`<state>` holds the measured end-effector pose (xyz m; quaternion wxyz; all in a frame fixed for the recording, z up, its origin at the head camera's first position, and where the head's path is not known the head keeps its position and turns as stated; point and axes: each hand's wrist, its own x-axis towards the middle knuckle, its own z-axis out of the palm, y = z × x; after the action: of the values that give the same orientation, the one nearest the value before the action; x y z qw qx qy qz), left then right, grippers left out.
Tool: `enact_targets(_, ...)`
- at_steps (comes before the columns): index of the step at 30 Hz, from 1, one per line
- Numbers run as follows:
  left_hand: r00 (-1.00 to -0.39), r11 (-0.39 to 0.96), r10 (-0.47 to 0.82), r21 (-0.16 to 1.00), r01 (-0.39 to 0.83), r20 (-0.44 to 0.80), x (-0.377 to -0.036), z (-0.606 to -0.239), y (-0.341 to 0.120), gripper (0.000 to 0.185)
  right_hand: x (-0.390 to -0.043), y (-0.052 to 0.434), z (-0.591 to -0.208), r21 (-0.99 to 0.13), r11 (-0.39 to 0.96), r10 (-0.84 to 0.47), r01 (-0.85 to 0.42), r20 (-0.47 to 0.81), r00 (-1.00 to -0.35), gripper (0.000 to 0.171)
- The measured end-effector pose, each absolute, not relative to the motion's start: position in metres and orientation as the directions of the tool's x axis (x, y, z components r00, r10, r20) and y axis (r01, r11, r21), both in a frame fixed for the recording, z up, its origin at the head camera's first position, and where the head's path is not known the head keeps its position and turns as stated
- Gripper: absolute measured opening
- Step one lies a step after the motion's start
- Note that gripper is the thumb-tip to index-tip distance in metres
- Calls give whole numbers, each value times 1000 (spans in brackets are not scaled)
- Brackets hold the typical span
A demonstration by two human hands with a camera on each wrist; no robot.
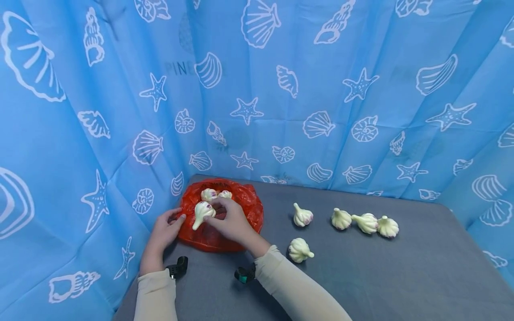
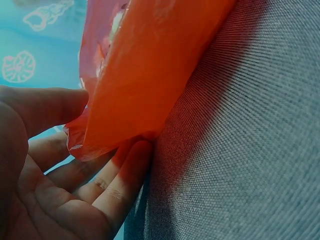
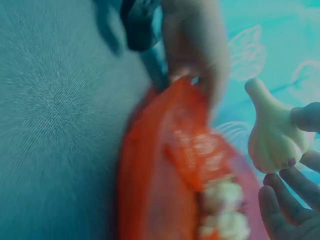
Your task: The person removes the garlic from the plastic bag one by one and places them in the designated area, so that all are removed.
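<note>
My right hand (image 1: pixel 230 220) holds a white garlic bulb (image 1: pixel 204 210) above the open mouth of a red plastic bag (image 1: pixel 250 209). In the right wrist view, fingers and thumb pinch this garlic bulb (image 3: pixel 277 132), its stem pointing up. Two more garlic bulbs (image 1: pixel 209 195) lie inside the bag. My left hand (image 1: pixel 163 229) is at the bag's left edge. The left wrist view shows the thumb at the rim of the red bag (image 2: pixel 140 75) and the other fingers behind and under it, with the plastic between them.
On the grey table (image 1: pixel 433 263), several garlic bulbs lie to the right of the bag: one nearby (image 1: pixel 302 216), one nearer me (image 1: pixel 299 250), and a row (image 1: pixel 366 223) farther right. A blue curtain (image 1: pixel 281 89) with shell prints hangs behind and at the left.
</note>
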<state>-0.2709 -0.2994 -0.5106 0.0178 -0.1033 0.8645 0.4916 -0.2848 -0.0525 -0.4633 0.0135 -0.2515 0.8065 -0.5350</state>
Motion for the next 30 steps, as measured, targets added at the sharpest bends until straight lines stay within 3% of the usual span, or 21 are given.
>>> enact_targets(6,-979,487,-152,851,-195,-138,-271,-510,-300,60,-254,1,-432,-849,247,-436,-466,332,-836,38)
enact_targets(14,-975,476,-152,852,-216,-162,-268,-509,-299,61,-219,95,-402,-803,317,-354,-505,394,-848,37)
enact_targets(21,-977,481,-157,852,-205,-146,-268,-512,-299,59,-214,191,-422,-761,403,-302,-509,415,-858,35)
enact_targets(30,-977,482,-155,852,-205,-147,-267,-510,-297,58,-206,264,-460,-747,583,-151,-321,288,-946,41)
